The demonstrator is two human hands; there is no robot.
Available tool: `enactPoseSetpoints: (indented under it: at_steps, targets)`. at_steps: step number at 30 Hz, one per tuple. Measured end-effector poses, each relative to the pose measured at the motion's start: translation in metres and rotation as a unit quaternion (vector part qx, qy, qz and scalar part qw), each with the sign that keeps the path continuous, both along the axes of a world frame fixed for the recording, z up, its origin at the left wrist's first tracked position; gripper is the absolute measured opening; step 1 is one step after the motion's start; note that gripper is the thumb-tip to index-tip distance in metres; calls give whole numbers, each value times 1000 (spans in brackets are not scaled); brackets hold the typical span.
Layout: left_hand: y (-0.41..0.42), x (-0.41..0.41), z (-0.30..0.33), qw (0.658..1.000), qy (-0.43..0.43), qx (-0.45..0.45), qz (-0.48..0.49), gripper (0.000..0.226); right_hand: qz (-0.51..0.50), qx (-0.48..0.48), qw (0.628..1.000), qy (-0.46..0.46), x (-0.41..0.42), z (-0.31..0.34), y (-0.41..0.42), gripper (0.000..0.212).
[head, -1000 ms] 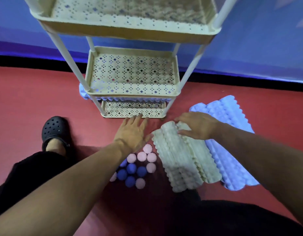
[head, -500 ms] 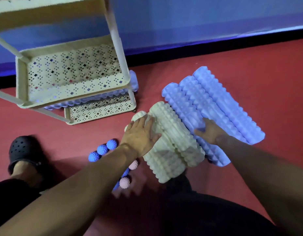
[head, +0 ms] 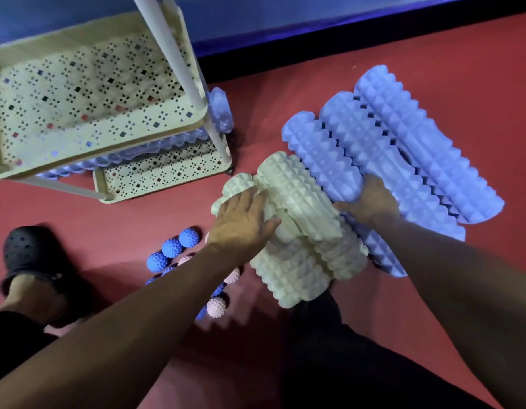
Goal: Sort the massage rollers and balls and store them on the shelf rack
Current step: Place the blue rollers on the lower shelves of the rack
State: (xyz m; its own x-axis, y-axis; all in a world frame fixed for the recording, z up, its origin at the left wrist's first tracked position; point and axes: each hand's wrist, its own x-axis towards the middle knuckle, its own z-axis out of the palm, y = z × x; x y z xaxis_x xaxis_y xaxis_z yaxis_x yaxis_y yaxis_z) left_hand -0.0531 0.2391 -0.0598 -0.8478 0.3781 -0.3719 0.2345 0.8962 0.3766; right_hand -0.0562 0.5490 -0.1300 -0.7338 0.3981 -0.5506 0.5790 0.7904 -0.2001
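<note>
Both hands are bracketing the cream ridged foam rollers (head: 297, 231) on the red floor (head: 285, 93).

The left hand (head: 244, 216) is lying flat, fingers straight, on the near roller, while the right hand (head: 371, 199) is curling against the far side, beside the lavender ridged foam rollers (head: 403, 160), likely squeezing the stack for one lift. The cream perforated shelf rack (head: 87, 93) is standing just left; spiky blue and pink balls (head: 173, 247) are waiting beneath the left forearm.

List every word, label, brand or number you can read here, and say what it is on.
None: no readable text in this view.
Cream rollers, blue rollers, spiky balls: moulded bumps only, no print.
Rack: punched hole pattern, no label.
Black clog: holes only; any logo is too dark to make out.
</note>
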Motion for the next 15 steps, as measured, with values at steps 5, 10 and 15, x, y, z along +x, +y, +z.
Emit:
enactPoseSetpoints:
  at_steps: [5, 10, 15]
  targets:
    - [-5, -4, 15, 1000, -4, -9, -7, 69, 28, 52, 998, 7, 7, 14, -3, 92]
    - [-15, -12, 40, 998, 39, -31, -25, 73, 48, 74, 996, 26, 14, 42, 0, 92]
    - [-9, -9, 82, 1000, 23, -7, 12, 76, 63, 28, 992, 104, 7, 112, -1, 87]
